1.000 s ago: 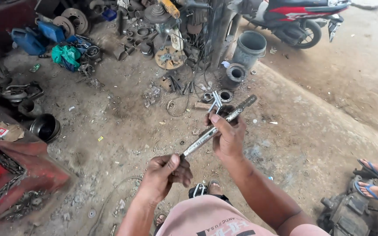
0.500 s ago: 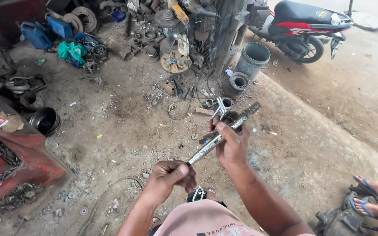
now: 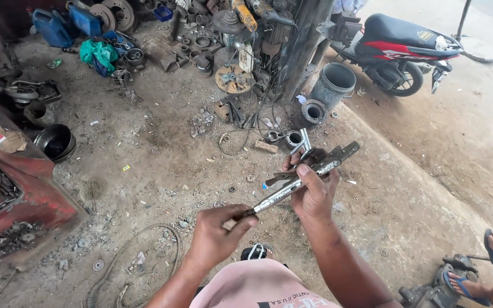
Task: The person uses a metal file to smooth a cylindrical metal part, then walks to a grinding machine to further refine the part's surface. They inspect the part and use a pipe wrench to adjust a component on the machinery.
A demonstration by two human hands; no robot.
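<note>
We see our left hand (image 3: 215, 234) clamped on the near end of a long metal rod (image 3: 292, 187) slanting far-right; our right hand (image 3: 313, 188) grips its middle, possibly with pliers.

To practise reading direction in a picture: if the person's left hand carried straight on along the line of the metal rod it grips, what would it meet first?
The left hand points up and right along the metal rod, so it would first meet the right hand clasping that rod, though depth is hard to judge.
</note>
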